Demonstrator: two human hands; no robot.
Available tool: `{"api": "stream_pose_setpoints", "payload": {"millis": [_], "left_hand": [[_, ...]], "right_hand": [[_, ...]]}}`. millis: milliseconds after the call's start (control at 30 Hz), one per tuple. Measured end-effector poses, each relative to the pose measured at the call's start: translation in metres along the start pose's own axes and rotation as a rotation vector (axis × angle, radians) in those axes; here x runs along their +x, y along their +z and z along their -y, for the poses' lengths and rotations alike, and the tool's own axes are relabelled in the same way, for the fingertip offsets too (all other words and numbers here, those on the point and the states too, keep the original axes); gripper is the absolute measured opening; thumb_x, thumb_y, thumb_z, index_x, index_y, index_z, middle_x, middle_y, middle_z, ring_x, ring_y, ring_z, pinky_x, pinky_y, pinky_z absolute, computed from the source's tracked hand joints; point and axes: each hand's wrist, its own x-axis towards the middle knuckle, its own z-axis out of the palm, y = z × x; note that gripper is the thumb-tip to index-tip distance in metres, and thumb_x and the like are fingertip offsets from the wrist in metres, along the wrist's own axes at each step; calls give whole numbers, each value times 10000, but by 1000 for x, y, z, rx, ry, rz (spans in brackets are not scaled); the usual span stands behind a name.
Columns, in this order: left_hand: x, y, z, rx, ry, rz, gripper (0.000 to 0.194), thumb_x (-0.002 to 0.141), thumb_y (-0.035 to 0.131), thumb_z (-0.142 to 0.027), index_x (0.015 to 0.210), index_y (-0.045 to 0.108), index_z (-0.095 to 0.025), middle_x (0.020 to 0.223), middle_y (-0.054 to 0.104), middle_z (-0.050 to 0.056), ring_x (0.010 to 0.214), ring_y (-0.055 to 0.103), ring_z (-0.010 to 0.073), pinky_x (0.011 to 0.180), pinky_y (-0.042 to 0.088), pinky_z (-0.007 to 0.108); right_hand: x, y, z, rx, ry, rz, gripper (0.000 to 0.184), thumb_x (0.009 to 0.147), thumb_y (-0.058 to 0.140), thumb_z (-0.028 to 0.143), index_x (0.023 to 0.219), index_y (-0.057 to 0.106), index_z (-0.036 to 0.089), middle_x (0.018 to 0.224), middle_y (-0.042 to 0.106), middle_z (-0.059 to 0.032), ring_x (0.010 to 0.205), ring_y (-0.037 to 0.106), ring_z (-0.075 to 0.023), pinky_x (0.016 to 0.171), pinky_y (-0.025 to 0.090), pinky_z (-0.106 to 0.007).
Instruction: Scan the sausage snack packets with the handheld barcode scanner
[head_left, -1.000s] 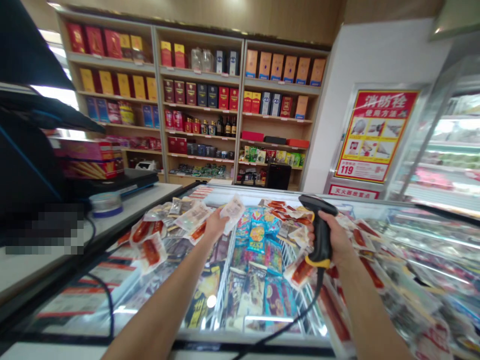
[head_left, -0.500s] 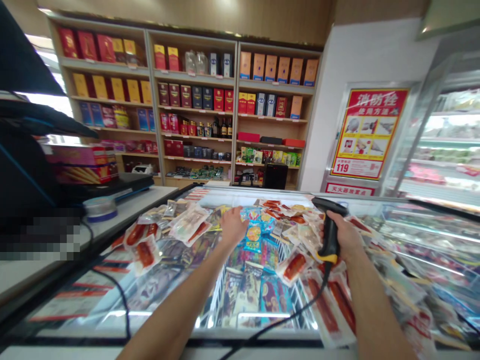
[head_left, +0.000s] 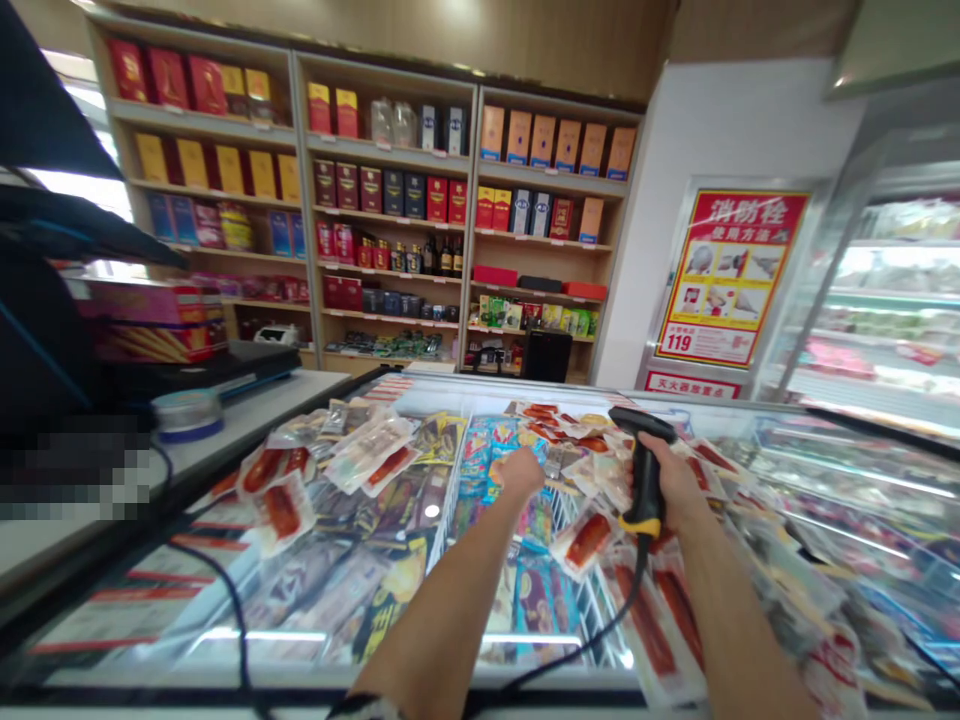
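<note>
In my right hand point(head_left: 679, 485) is a black and yellow barcode scanner point(head_left: 646, 485), gripped by its handle, its head up and its cord running down to the front edge. My left hand point(head_left: 523, 472) reaches out over the glass freezer top, near vacuum-packed meats. Its fingers are turned away and hidden, so I cannot tell what they do. Sealed packs of red sausage point(head_left: 589, 542) lie on the glass by the scanner, with long sausage packs point(head_left: 649, 615) nearer me. More packs point(head_left: 281, 510) lie at the left, beside a pale flat pack point(head_left: 371, 450).
Under the glass, the freezer point(head_left: 247, 605) holds wrapped ice creams point(head_left: 536, 590). A counter point(head_left: 319, 385) at the left carries a roll of tape point(head_left: 187, 415) and dark equipment. A loose cable point(head_left: 232, 600) crosses the freezer's left side. Stocked shelves point(head_left: 390, 225) stand behind.
My left hand has moved to the right across the glass, from beside the left packs towards the middle. My right hand still holds the scanner, slightly further left in view.
</note>
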Motion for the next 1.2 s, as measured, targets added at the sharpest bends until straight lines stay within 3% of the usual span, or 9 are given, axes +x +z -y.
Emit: {"api": "stream_pose_setpoints", "payload": {"millis": [100, 233, 333, 433, 567, 667, 800, 1000, 1200], "left_hand": [[-5, 0, 2, 18, -8, -89, 265, 722, 433, -250, 948, 524, -147, 1011, 572, 133, 992, 486, 256, 800, 319, 395], [-14, 13, -11, 18, 41, -158, 508, 645, 512, -446, 1075, 448, -182, 1114, 515, 101, 1072, 409, 253, 863, 281, 398], [-11, 22, -24, -3, 40, -123, 533, 592, 594, -401, 1068, 461, -200, 1102, 528, 85, 1079, 403, 253, 885, 268, 402], [2, 21, -25, -65, -14, -29, 364, 618, 612, -303, 947, 548, -163, 985, 581, 112, 961, 498, 259, 798, 359, 391], [16, 5, 0, -224, 25, 37, 291, 754, 486, -297, 996, 514, -138, 991, 539, 65, 866, 529, 175, 716, 434, 344], [16, -9, 28, -351, 61, -4, 305, 779, 446, -297, 1031, 490, -132, 1008, 525, 56, 845, 530, 160, 699, 447, 344], [7, -20, 54, -482, 69, -93, 247, 730, 498, -178, 970, 553, -154, 891, 614, 21, 791, 569, 131, 651, 448, 225], [-1, -24, 61, -571, 76, -155, 287, 626, 514, -100, 894, 605, -150, 798, 655, 0, 743, 595, 140, 578, 444, 187], [-1, -26, 63, -488, 46, -189, 278, 631, 513, -142, 891, 605, -176, 822, 655, -10, 751, 592, 133, 578, 434, 177]], "right_hand": [[-3, 7, -3, -17, 11, 22, 225, 645, 531, 382, 713, 484, 173, 426, 515, 29, 340, 473, -106, 314, 386, -214], [-3, 8, -5, -36, -7, 8, 222, 643, 527, 386, 696, 474, 177, 435, 518, 24, 345, 470, -112, 315, 388, -225], [0, 7, -7, -29, 2, 4, 218, 634, 537, 379, 663, 461, 177, 432, 512, 27, 347, 466, -103, 320, 388, -213], [1, 7, -9, -23, 25, 35, 237, 632, 539, 396, 646, 461, 172, 440, 514, 20, 352, 467, -101, 320, 387, -210], [-6, 14, -11, 16, 48, 141, 244, 654, 517, 409, 659, 481, 168, 464, 526, 14, 367, 476, -102, 318, 387, -210], [-17, 24, -12, 44, 92, 257, 231, 680, 490, 397, 739, 510, 174, 482, 535, 24, 371, 479, -94, 321, 387, -199], [-32, 37, -18, 66, 137, 384, 251, 692, 481, 404, 793, 522, 178, 502, 539, 33, 374, 476, -83, 332, 392, -191], [-36, 45, -33, -1, 179, 448, 282, 676, 499, 430, 713, 519, 151, 516, 549, 10, 370, 473, -90, 324, 393, -208], [-32, 43, -33, 13, 180, 426, 295, 665, 504, 442, 679, 524, 148, 511, 550, 7, 359, 468, -84, 327, 398, -208]]}}
